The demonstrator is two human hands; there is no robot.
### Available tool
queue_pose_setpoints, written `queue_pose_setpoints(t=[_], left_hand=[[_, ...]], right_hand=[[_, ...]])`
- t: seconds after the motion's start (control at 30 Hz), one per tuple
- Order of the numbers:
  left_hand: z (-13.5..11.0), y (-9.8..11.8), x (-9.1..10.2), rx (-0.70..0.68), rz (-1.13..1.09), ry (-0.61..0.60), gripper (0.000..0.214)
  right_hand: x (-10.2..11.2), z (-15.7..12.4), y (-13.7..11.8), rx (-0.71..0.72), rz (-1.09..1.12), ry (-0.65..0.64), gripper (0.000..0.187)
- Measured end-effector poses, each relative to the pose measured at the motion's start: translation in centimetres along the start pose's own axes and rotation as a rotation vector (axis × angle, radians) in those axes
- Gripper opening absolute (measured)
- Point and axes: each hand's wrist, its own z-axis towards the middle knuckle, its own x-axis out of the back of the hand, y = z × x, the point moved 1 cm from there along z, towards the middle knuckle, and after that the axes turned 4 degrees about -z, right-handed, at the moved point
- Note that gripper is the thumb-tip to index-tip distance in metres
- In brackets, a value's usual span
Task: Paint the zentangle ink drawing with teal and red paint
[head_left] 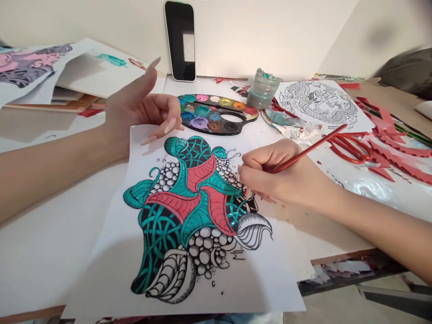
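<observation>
A red-handled paintbrush [308,149] is pinched in my right hand [280,173], which rests over the right side of a patterned drawing [199,198]. The brush tip is hidden under my fingers. Teal and red paint fill much of the drawing, while several leaves and bubble clusters are black and white. At the sheet's upper left corner, my left hand [148,105] is raised with its thumb up and fingers loosely bent apart, holding nothing. Just behind it lies a black paint palette [221,104] with several coloured wells.
A phone [181,42] leans against the wall. Beside the palette stands a jar of cloudy water [263,90]. To the right are a dragon line drawing [317,103], red scissors [353,150] and red paper scraps [388,121]. Painted sheets [30,67] lie at the left.
</observation>
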Motion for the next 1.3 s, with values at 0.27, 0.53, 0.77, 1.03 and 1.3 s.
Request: queue_pose_setpoints(t=[0.27,0.53,0.77,1.03,1.3], left_hand=[[-0.08,0.16,-0.34,0.026,-0.029,-0.049,0.082],[0.05,-0.04,0.18,0.027,0.034,-0.015,0.086],[-0.02,-0.07,0.20,0.043,0.049,0.002,0.082],[-0.17,0.21,-0.09,0.046,0.056,-0.013,0.078],[0.00,-0.01,0.39,0.042,0.050,-0.019,0.078]], right_hand=[[-0.03,0.01,-0.17,0.012,-0.031,0.011,0.049],[0.01,-0.09,-0.08,0.015,-0.036,0.013,0.049],[0.02,-0.06,0.05,0.025,-0.029,0.016,0.050],[0.02,-0.10,0.03,0.034,-0.025,-0.018,0.048],[0.03,-0.04,-0.15,0.029,-0.032,-0.028,0.049]])
